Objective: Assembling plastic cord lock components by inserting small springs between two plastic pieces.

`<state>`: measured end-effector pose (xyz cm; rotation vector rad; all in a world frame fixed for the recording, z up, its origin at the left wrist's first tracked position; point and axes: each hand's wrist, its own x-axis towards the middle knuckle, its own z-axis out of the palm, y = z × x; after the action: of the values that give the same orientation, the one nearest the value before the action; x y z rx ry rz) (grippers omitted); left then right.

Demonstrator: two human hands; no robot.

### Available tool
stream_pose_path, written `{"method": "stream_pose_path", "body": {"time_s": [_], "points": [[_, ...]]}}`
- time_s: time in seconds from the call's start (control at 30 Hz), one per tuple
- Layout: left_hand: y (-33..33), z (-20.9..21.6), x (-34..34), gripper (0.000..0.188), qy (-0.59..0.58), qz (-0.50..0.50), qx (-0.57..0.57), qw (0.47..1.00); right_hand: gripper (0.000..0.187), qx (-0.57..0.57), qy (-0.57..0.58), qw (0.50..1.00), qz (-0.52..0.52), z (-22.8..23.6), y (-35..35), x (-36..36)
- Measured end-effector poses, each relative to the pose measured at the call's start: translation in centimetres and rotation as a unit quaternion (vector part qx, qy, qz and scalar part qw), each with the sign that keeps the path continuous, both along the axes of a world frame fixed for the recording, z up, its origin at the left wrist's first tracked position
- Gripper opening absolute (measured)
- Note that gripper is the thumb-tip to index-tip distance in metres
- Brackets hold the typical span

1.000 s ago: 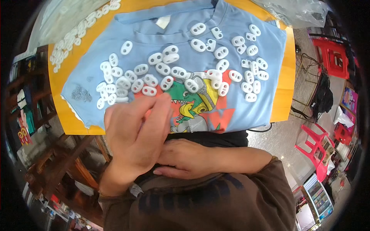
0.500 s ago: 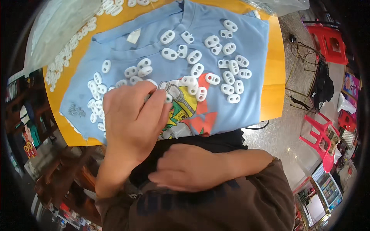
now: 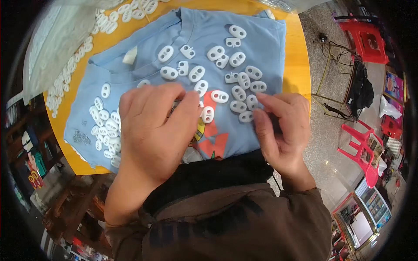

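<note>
A light blue T-shirt [image 3: 143, 71] with a coloured print lies spread out, and many small white oval plastic pieces with two holes rest on it. My left hand [image 3: 154, 126] is over the print with its fingers curled down; the fingertips and whatever they hold are hidden. Beside it sits one white two-hole piece [image 3: 208, 114]. At the right, my right hand [image 3: 285, 128] has thumb and forefinger apart, right by a white piece [image 3: 246, 116] at the edge of a cluster. Another group of white pieces [image 3: 103, 115] lies left of my left hand.
Under the shirt is a yellow table [image 3: 297, 65]. More white pieces [image 3: 139, 13] are heaped along its far left, beside a clear plastic bag [image 3: 56, 48]. Small dark metal bits [image 3: 81, 137] lie on the shirt's left corner. Red stools [image 3: 365, 41] stand on the floor to the right.
My right hand has moved from in front of my body up to the cluster on the right. My left hand stays over the print. The view has shifted slightly.
</note>
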<state>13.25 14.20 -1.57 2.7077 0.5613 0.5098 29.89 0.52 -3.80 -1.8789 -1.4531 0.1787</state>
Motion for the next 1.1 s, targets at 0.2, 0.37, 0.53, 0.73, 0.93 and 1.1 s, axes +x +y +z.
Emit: {"method": "stream_pose_path", "body": {"time_s": [0.2, 0.37, 0.53, 0.73, 0.93, 1.1], "points": [[0.2, 0.8, 0.3, 0.020, 0.044, 0.010, 0.010, 0.999, 0.026, 0.015, -0.034, 0.999, 0.019, -0.7, 0.0, 0.4], [0.3, 0.7, 2.9, 0.022, 0.020, -0.022, -0.021, 0.999, 0.025, 0.039, -0.013, 0.999, 0.007, -1.1, 0.1, 0.5], [0.4, -0.5, 5.2, 0.023, 0.021, -0.041, -0.030, 0.999, 0.026, 0.063, 0.002, 0.998, 0.014, -1.2, 0.1, 0.8], [1.1, 0.2, 5.6, 0.015, 0.063, -0.059, -0.064, 0.994, 0.027, 0.068, 0.023, 0.997, 0.024, -1.2, 0.1, 1.1], [0.2, 0.6, 3.0, 0.013, -0.002, -0.003, -0.060, 0.998, 0.026, 0.074, 0.025, 0.997, 0.021, -1.1, -0.1, 1.1], [-2.3, 1.9, -2.0, 0.021, -0.050, 0.069, -0.195, 0.977, 0.024, 0.065, 0.025, 0.997, 0.019, -1.0, 0.0, 0.9]]}}
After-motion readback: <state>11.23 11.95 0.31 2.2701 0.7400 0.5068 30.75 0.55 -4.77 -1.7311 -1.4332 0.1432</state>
